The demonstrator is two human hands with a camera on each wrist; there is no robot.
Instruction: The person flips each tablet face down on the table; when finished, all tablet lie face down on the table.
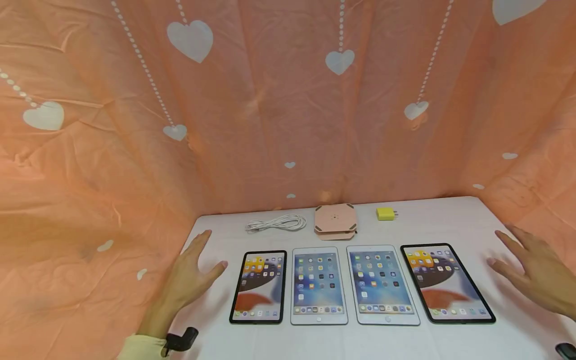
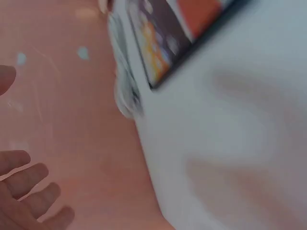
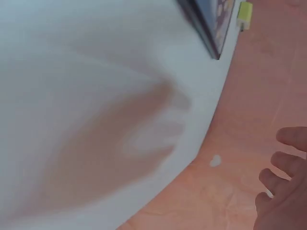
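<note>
My left hand (image 1: 192, 275) is held over the table's left side, fingers spread and nothing in it. Nearest to it lies a black-framed tablet (image 1: 258, 287) with a lit home screen. Two white-framed tablets, one left of centre (image 1: 318, 286) and one right of centre (image 1: 382, 285), lie in the same row, screens up. At the row's right end lies a larger black-framed tablet (image 1: 447, 283). Beyond it my right hand (image 1: 535, 270) hovers, fingers apart and holding nothing. In the wrist views the left fingers (image 2: 26, 179) and right fingers (image 3: 290, 163) are loosely extended.
Behind the tablets lie a coiled white cable (image 1: 276, 223), a pink folding stand (image 1: 335, 220) and a yellow plug adapter (image 1: 385, 214). The white table (image 1: 216, 345) meets an orange curtain (image 1: 270, 125) with white hearts at its back and sides.
</note>
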